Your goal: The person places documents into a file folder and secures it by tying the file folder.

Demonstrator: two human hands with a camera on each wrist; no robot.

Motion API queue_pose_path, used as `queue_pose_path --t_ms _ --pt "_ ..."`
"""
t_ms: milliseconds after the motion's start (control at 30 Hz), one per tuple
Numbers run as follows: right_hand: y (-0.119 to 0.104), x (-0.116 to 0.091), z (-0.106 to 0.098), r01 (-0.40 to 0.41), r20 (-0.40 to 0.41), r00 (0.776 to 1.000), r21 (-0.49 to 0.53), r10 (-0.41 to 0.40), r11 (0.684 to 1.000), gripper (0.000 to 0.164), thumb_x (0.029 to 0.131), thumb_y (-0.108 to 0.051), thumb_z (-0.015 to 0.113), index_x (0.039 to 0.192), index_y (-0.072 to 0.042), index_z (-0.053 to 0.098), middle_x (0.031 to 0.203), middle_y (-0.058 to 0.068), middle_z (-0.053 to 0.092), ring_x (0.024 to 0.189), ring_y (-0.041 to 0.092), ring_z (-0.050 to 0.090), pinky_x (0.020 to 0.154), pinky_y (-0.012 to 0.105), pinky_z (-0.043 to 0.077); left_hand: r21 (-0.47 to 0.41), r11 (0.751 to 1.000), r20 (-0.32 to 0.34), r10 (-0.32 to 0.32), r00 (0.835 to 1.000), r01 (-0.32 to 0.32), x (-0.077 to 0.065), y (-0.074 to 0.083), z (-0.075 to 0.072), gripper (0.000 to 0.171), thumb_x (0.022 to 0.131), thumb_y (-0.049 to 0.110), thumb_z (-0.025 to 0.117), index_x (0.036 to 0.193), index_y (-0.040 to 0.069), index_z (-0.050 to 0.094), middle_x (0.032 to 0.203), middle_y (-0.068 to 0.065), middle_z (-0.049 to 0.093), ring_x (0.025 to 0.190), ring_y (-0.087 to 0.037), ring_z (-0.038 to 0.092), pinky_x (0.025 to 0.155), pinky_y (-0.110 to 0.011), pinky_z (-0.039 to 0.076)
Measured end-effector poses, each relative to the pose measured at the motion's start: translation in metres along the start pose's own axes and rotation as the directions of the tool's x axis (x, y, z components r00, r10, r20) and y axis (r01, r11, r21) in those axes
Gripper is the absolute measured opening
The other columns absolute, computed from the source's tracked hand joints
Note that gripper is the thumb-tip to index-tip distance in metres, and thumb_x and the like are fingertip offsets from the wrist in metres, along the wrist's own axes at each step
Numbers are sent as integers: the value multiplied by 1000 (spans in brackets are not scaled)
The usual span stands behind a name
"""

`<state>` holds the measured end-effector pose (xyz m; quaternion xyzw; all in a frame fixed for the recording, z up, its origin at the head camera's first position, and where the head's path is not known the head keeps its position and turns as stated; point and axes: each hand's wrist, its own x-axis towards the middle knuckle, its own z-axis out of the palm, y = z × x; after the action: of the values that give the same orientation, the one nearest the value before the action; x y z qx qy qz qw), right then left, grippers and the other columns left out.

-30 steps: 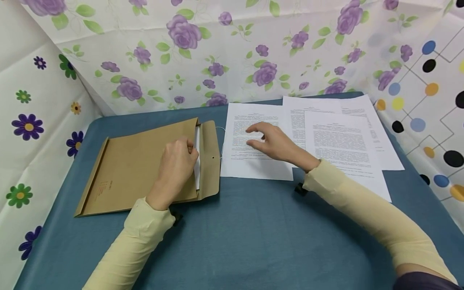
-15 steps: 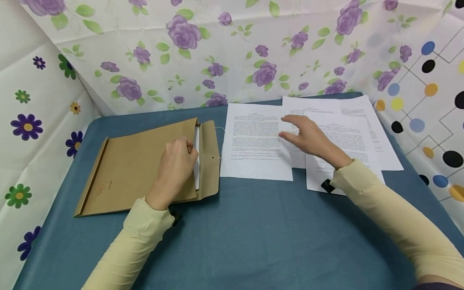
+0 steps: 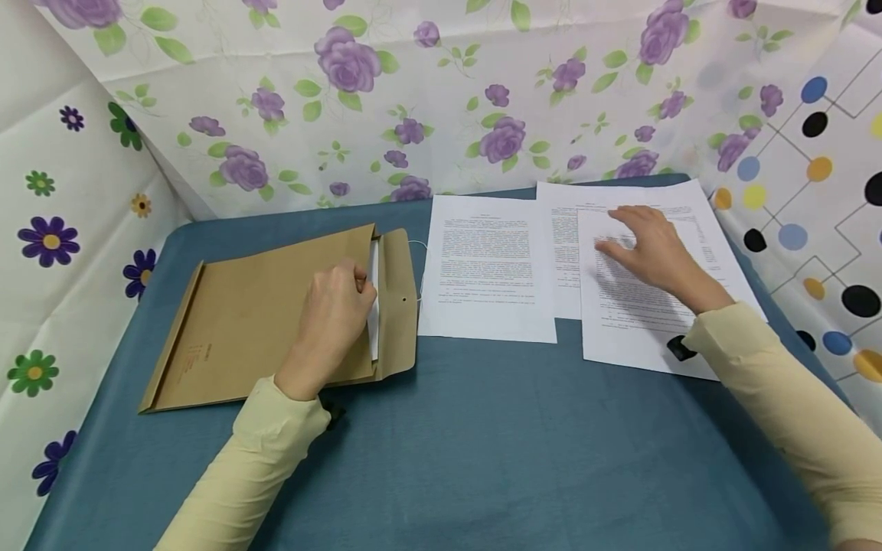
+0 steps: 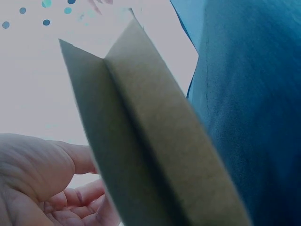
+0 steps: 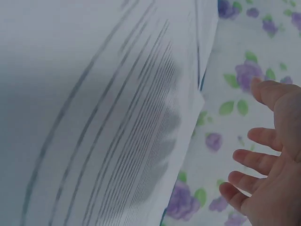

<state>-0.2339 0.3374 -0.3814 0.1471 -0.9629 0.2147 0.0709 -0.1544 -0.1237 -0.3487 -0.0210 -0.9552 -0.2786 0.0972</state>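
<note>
On the left lies a brown paper envelope (image 3: 262, 306), its flap (image 3: 398, 314) folded out to the right. A strip of white paper (image 3: 375, 329) shows in its mouth. My left hand (image 3: 327, 321) pinches the envelope's upper side close to that mouth; in the left wrist view, the thumb and curled fingers of the left hand (image 4: 47, 183) meet the envelope's edge (image 4: 160, 136). Over the front printed sheet (image 3: 620, 340) on the right hovers my right hand (image 3: 651, 249), fingers spread. The right wrist view shows the right hand (image 5: 277, 155) holding nothing, apart from the sheet (image 5: 61, 103).
Another printed sheet (image 3: 485, 321) lies between the envelope and the right-hand papers. Further printed sheets (image 3: 566, 295) overlap behind the front one. A blue cloth (image 3: 482, 444) covers the table, and a flowered curtain (image 3: 441, 92) hangs behind it. A thin string (image 3: 422, 268) trails from the flap.
My right hand has moved right, from above the middle sheet to above the right-hand sheets. The left hand and the envelope have stayed in place.
</note>
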Motion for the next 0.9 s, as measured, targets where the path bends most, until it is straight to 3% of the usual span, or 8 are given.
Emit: queue_pose_path --t_ms 467,700,900 --pt "59 -1 -19 -121 58 990 -83 126 989 80 102 -45 61 154 9 35 155 37 34 146 56 22 117 69 13 -1 1000 12 -14 1000 14 0 0 0 14 97 2 61 104 -7 69 95 -20 69 76 -30 67 63 -42 58" --pt "73 13 -18 -174 114 975 -131 189 976 87 102 -52 56 158 7 25 158 38 26 148 56 16 117 69 10 1 1000 11 -18 1000 18 0 1 0 13 97 2 61 103 -7 69 96 -21 70 77 -31 68 64 -43 59" --pt "78 29 -13 -172 188 962 -134 196 976 96 101 -59 55 159 8 19 160 38 20 150 56 9 116 72 6 8 1000 10 -17 1000 17 -1 1 0 14 97 2 62 103 -7 69 96 -21 70 78 -32 68 66 -44 60"
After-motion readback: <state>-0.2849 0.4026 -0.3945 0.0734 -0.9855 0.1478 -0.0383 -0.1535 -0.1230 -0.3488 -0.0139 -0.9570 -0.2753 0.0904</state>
